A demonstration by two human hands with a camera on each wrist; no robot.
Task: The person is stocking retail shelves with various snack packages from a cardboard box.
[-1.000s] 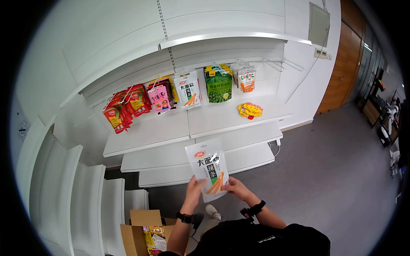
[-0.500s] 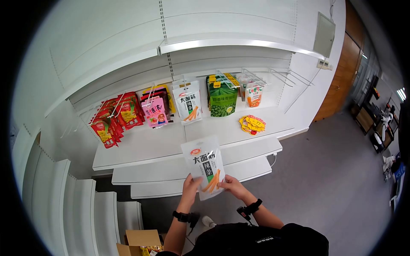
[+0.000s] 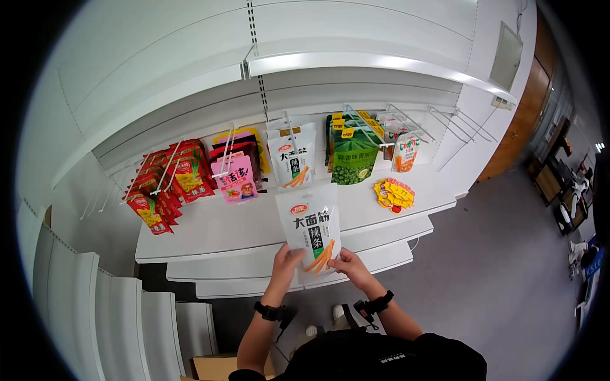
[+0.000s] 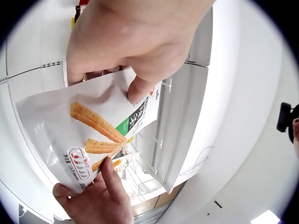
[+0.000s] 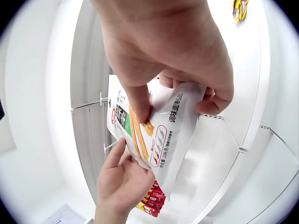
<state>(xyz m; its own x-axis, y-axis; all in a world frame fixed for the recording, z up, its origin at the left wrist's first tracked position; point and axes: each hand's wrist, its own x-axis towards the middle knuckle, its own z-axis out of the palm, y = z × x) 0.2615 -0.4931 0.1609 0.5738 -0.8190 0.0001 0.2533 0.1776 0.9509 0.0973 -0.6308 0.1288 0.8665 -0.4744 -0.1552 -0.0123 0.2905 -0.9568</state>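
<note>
Left hand (image 3: 286, 263) and right hand (image 3: 352, 267) pinch a white, rectangular plastic snack pouch (image 3: 310, 227) by opposite lower sides, seemingly to hold it upright and level. It is in front of a flat white shelf (image 3: 216, 232).

Bright overhead light, glare on shelf edge, fisheye curvature, dark corners

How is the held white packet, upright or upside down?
Upright: the white packet has its red logo near the top, while the left hand and right hand grip its lower part.
</note>
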